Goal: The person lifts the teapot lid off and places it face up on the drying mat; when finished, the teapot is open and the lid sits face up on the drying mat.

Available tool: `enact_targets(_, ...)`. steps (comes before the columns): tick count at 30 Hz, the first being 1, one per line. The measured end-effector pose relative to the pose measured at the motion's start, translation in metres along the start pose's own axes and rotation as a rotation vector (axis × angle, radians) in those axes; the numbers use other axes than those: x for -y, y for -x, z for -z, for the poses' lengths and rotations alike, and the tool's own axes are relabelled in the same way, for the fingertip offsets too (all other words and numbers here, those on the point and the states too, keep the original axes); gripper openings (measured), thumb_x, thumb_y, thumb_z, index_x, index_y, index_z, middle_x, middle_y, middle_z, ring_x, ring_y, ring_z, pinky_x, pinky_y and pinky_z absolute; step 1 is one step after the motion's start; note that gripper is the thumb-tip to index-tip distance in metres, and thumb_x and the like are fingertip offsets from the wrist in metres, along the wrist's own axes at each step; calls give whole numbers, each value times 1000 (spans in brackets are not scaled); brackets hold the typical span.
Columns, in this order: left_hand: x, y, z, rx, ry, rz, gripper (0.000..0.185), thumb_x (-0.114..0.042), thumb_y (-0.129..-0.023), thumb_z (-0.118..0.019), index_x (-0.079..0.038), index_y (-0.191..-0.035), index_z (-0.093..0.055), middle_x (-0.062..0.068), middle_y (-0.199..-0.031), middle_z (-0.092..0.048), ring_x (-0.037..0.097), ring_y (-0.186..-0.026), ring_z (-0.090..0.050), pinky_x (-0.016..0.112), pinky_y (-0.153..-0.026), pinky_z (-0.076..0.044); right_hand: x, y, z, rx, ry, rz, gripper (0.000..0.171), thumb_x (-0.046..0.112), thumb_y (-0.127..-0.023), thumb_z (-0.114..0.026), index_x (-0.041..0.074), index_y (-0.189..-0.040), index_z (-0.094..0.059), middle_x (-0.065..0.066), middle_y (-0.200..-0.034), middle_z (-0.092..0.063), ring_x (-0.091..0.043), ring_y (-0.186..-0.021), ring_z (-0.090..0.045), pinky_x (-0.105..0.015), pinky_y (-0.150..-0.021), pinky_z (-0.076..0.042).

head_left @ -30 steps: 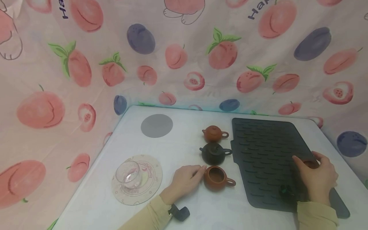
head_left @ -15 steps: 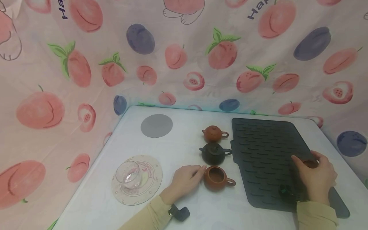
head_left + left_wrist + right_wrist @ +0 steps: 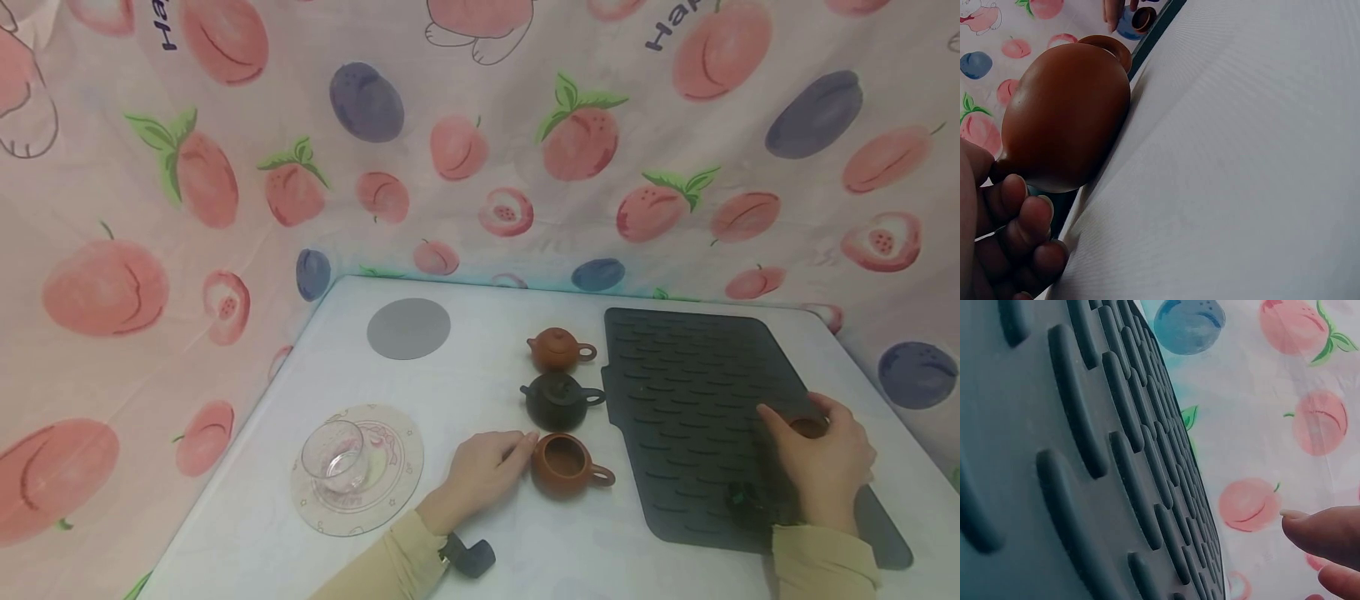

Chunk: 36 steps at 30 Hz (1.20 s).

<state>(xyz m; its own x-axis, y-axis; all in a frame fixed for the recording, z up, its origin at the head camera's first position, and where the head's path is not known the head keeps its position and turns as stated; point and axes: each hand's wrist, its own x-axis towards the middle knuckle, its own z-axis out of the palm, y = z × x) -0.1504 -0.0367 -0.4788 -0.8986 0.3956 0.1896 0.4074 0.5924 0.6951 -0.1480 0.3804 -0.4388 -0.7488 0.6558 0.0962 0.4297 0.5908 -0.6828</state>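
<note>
Screened-in white worktop; type of room undeterminable.
Fruit-print fabric hangs behind it and along both sides.

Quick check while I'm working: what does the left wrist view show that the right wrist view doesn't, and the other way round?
Left wrist only: the brown teapot seen from the side, the left hand at its spout, the white table, and a small brown cup.
Right wrist only: the raised ridges of the mat, close up.
Both: the dark mat, fingers of the right hand, and the fruit-print curtain.
</note>
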Motion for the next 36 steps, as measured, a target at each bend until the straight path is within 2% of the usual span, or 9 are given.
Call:
enact_targets(22,0,0,0,7,9,6,51,-51,-109,-37,-26,-68,-51,-13,-60,-45,7,-60,-46,26,-58,-36,-1,0,-4,-13,14,70,77,37,-94,-71,1,-154,-39,-35,-130,-55,-55,-134,-32,-71,-106,-16)
enact_targets(36,-1,-1,0,-5,3,2,50,-49,-110,-39,-25,-68,-51,-13,-59,-44,7,-59,-46,26,-57,-36,-1,2,-5,-27,4,144,74,37,-92,-74,-1,-149,-45,-36,-118,-59,-53,-124,-42,-69,-104,-19)
